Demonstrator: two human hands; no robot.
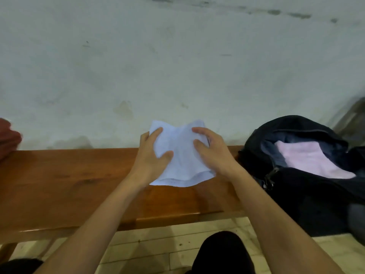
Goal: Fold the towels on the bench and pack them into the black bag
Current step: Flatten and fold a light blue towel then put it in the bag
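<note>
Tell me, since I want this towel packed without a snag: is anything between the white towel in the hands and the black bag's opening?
Nothing visible blocks the way. The folded white cloth towel is held by both hands, left hand and right hand, with only bare wooden bench between it and the open black fabric bag, where a folded pink towel already lies.

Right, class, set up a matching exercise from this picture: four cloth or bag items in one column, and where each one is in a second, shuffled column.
Things:
1. white towel
2. pink towel
3. red towel
4. black bag

Places:
A. far left edge of the view
B. inside the bag
C. right end of the bench
D. between both hands

Pairs: 1-D, 2-B, 3-A, 4-C
</note>
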